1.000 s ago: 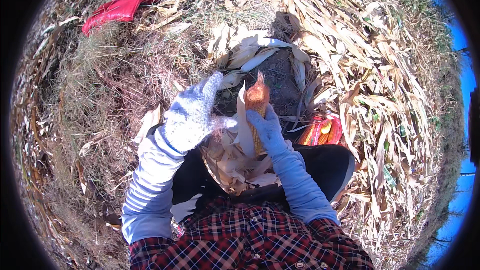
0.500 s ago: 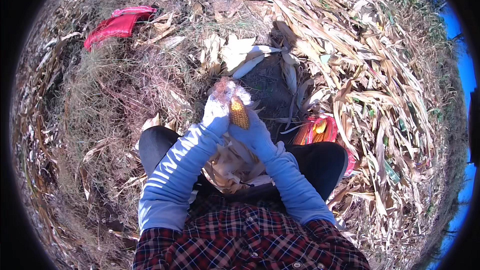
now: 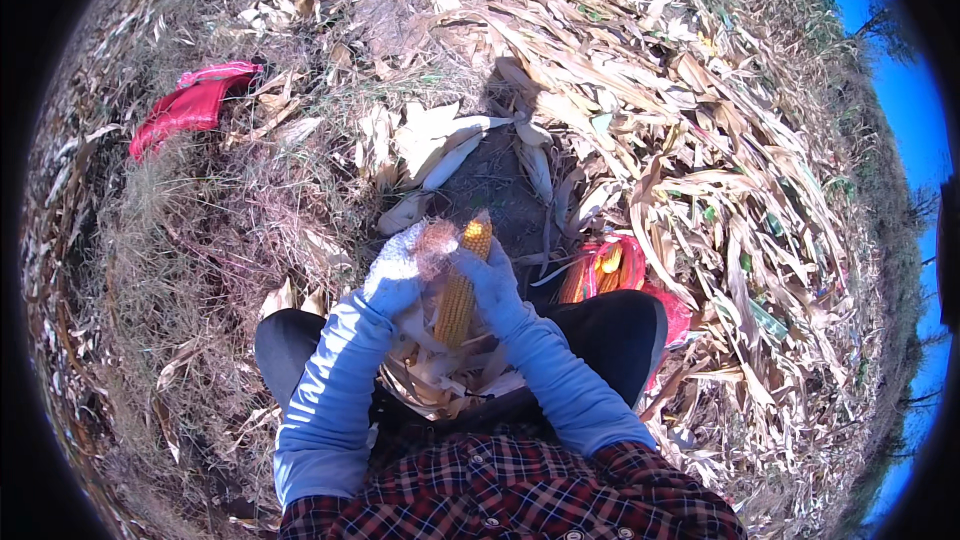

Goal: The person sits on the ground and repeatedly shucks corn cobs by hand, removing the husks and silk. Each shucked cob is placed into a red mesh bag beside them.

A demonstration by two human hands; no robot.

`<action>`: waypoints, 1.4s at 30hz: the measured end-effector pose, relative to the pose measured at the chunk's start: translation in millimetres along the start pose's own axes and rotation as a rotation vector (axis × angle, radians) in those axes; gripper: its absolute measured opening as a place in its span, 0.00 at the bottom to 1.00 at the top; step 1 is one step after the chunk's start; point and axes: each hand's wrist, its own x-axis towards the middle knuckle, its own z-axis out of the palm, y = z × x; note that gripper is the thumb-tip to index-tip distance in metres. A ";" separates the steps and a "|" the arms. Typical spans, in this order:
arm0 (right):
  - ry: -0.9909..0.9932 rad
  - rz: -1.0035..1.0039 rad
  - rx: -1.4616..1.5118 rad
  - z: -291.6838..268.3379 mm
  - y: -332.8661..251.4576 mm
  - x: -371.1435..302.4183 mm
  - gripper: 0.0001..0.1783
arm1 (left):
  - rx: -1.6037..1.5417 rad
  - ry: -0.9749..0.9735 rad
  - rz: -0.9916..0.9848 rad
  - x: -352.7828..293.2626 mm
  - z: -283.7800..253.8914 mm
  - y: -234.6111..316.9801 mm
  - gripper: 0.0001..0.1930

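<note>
Beside the husk heap (image 3: 740, 155) at right, the red sack (image 3: 634, 262) sits by the knee (image 3: 622, 328), perhaps for reach, while the right hand (image 3: 488, 282) clamps its grip on the cob (image 3: 456, 302), near centre, seemingly for steadiness, and the left hand (image 3: 393, 268) pinches silk (image 3: 436, 242).

1 red cloth (image 3: 188, 114) — dry grass (image 3: 170, 230)
</note>
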 end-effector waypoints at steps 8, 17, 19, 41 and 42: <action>0.236 -0.244 0.314 -12.8 -59.4 16.6 0.09 | 1.096 -0.542 -0.465 -18.1 3.3 -12.4 0.20; 0.175 -0.261 0.299 -8.1 -51.6 11.7 0.10 | 0.198 -0.016 -0.042 -16.1 16.6 -15.8 0.27; 0.188 -0.252 0.298 -7.1 -49.8 13.2 0.12 | 0.366 -0.161 -0.229 -19.0 40.1 -4.6 0.29; 0.116 0.098 0.365 -4.3 -51.5 14.3 0.22 | 0.334 -0.048 -0.308 -28.0 74.9 -37.6 0.30; 0.120 0.115 0.365 -5.1 -52.4 14.7 0.22 | 0.410 -0.055 -0.336 -27.0 75.3 -21.3 0.29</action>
